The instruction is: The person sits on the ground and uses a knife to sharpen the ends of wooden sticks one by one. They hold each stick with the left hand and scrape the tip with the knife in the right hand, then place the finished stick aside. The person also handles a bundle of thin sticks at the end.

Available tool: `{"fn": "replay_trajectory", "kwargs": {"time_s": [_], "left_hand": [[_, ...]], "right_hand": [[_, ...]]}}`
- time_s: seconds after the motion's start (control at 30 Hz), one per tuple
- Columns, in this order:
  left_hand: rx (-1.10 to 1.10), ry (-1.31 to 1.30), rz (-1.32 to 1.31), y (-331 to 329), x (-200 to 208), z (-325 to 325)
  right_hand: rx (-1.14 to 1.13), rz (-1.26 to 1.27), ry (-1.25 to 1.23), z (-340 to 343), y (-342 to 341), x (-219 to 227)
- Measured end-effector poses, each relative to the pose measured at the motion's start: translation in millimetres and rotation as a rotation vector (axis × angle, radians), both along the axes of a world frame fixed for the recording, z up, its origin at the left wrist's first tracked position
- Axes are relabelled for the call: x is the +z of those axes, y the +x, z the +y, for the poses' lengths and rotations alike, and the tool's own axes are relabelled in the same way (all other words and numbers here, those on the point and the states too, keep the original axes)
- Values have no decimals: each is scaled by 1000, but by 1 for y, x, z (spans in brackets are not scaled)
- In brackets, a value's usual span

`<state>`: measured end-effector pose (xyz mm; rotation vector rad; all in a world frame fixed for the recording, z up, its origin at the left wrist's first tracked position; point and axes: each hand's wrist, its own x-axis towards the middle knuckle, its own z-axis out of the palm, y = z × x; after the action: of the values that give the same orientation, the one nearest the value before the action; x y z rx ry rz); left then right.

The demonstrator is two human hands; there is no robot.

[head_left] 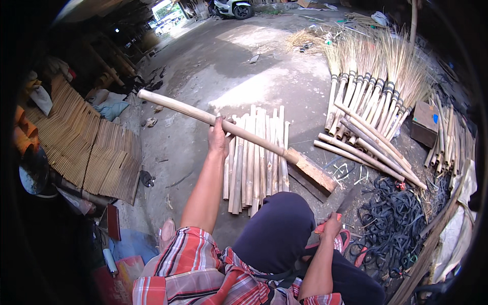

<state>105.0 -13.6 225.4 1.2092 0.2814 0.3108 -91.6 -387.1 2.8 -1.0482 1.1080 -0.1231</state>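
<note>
My left hand (219,136) is closed around a long bamboo pole (178,105), held at a slant. The pole's right end meets the top of a wooden block (316,173) in front of my knee. My right hand (332,224) grips a big knife (348,199) by its red handle, low at my right side. The dark blade points up and away, apart from the pole. Under the raised pole, several cut bamboo poles (249,173) lie side by side on the ground.
Several straw brooms (363,94) with bamboo handles lie at the right, loose poles (373,147) across them. Black strips (391,223) are heaped near my right foot. More poles (447,137) stand by a brown box (425,123). Slatted bamboo panels (86,147) lean left. A scooter (235,8) is far off.
</note>
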Motion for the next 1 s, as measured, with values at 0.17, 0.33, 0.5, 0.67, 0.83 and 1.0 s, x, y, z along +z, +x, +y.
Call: {"fn": "replay_trajectory", "kwargs": {"time_s": [0.17,0.33,0.5,0.67,0.83,1.0], "left_hand": [[119,-272,144,-5,-8,45],[335,-581,189,-22,-71,39],[454,-821,371,-43,-146,-21],[324,-922,364,-33,-187,-76],[-39,-648,636,13,-223,-85],[-164,79,745,60,-244,-101]], "right_hand": [[13,-119,30,-6,-6,-12],[6,-64,68,-4,-4,-18],[55,-20,28,1,-8,-17],[119,3,-105,-3,-17,-23],[80,58,-86,-8,-19,-35],[99,154,-191,-8,-12,-43]]}}
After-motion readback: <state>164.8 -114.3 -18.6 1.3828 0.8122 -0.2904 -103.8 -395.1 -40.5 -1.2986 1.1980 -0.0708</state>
